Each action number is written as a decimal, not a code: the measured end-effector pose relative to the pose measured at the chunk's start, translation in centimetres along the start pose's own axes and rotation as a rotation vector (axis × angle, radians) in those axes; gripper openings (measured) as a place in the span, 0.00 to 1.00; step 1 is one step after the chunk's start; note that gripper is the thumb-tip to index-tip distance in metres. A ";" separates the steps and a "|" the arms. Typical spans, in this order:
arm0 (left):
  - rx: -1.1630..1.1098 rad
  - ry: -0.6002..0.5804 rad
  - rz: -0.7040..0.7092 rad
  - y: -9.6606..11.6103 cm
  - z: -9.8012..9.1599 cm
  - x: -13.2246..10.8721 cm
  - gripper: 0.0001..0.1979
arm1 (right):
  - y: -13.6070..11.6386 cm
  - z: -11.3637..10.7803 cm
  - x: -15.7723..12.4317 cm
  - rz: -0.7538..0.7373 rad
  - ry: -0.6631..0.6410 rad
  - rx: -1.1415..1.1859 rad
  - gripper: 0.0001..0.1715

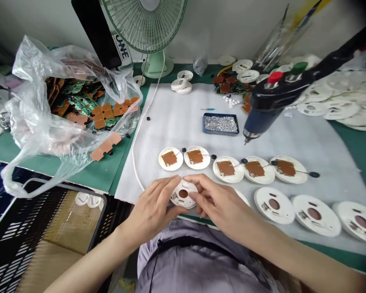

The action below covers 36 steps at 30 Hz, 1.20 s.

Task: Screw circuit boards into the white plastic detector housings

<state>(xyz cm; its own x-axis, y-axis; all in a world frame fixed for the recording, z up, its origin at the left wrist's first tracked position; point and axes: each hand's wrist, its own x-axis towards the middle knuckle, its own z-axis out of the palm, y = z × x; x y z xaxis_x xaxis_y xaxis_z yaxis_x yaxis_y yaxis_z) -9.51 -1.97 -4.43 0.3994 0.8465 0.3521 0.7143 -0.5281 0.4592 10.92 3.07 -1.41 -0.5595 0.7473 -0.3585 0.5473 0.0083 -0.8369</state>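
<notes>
Left hand (151, 211) and right hand (222, 205) grasp with the fingers a white plastic disc (184, 194) at lower centre; a row of copper-board discs (225, 167) lies just above; a black electric screwdriver (274, 95) hangs at upper right.

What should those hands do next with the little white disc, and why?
I think the left hand and right hand could set the white plastic disc flat on the foam sheet. Both hands are holding it, and the discs in the row ahead carry brown circuit boards, while this one's visible face shows none.
</notes>
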 end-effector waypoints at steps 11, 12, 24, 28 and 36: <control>0.029 0.081 0.054 -0.6 1.2 -0.6 0.30 | -0.4 -0.7 -0.1 -0.038 0.028 -0.107 0.17; 0.044 0.112 0.059 -0.6 1.3 -0.7 0.28 | -0.5 -0.8 -0.1 -0.058 0.030 -0.148 0.17; 0.167 0.041 0.104 0.4 0.7 -0.9 0.12 | 0.7 0.0 -1.5 -0.422 0.379 -1.008 0.25; 0.111 0.068 0.133 0.5 0.5 0.2 0.09 | 0.2 1.0 -2.0 -0.441 0.368 -1.124 0.24; 0.160 0.007 0.176 0.4 -1.1 1.4 0.13 | 0.8 -3.6 -5.0 -0.429 0.220 -0.831 0.29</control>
<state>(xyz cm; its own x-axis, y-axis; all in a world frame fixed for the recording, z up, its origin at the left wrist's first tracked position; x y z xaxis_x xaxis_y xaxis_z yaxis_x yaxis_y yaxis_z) -9.31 -1.07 -2.90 0.5222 0.7417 0.4209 0.7163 -0.6493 0.2555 16.41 1.77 1.18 -0.7318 0.6782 0.0670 0.6367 0.7154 -0.2877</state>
